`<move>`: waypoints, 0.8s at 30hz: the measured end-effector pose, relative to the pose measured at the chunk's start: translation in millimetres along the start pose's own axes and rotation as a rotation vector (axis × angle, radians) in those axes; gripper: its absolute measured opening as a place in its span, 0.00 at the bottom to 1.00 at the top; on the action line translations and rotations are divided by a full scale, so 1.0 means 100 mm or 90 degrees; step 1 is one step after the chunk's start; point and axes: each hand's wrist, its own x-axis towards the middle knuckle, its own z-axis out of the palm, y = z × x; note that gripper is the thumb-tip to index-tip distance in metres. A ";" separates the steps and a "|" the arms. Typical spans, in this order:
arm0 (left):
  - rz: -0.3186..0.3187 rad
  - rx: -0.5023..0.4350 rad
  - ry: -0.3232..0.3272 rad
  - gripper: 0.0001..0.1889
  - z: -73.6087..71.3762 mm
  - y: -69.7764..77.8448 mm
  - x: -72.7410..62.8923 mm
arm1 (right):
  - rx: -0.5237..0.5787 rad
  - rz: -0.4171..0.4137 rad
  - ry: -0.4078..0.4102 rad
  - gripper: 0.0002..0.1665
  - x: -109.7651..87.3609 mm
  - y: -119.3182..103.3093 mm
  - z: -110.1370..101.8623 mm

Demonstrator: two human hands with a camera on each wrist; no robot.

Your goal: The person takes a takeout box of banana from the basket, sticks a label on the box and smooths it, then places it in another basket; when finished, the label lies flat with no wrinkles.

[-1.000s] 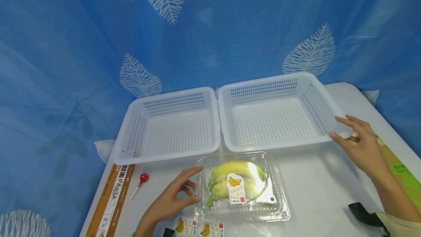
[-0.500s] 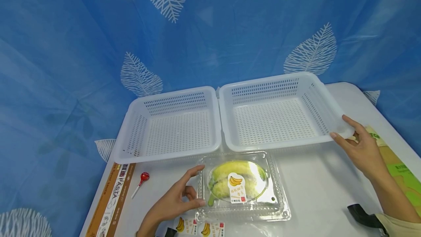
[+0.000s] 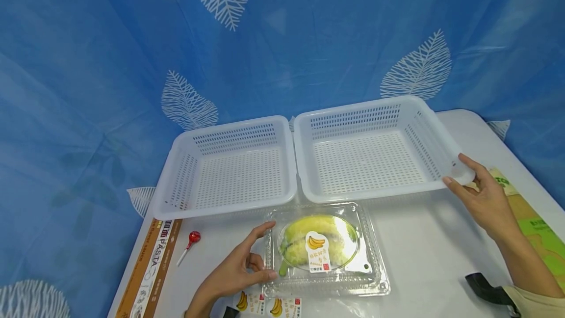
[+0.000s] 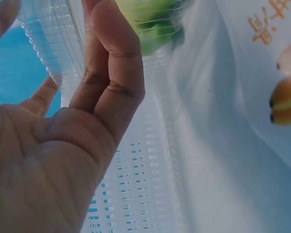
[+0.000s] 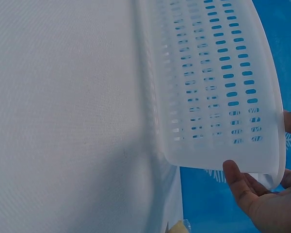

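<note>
A clear plastic fruit box (image 3: 287, 286) with bananas (image 3: 337, 229) inside and a banana label (image 3: 317, 251) on its lid lies at the front of the table. My left hand (image 3: 238, 269) holds its left side, thumb and forefinger on the edge; in the left wrist view other fingers (image 4: 121, 73) curl beside the box wall (image 4: 53, 43). My right hand (image 3: 490, 205) grips the near right corner of the right white basket (image 3: 375, 194). In the right wrist view the thumb (image 5: 237, 182) presses that basket's wall (image 5: 203, 155), and other fingers are partly hidden behind the rim.
Another white basket (image 3: 225, 213) stands left of the gripped one, almost touching it. A lollipop (image 3: 190, 247) and a pasta pack (image 3: 150, 264) lie at left. Banana labels (image 3: 269, 304) lie in front of the box. A green and tan package (image 3: 534, 229) lies at right.
My left hand has moved slightly right, from beside the fruit box onto its edge. The right forefinger has closed onto the basket rim. Baskets and box look nearly unmoved.
</note>
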 end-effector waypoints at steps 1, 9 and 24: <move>0.000 0.000 0.001 0.45 0.00 0.00 0.00 | 0.000 0.001 0.000 0.46 0.00 0.00 0.00; 0.036 0.023 0.020 0.39 0.03 0.02 0.00 | -0.004 0.011 0.001 0.46 0.00 0.00 0.00; 0.137 0.018 -0.001 0.26 0.04 0.07 -0.09 | -0.013 0.026 0.006 0.45 0.00 0.00 0.00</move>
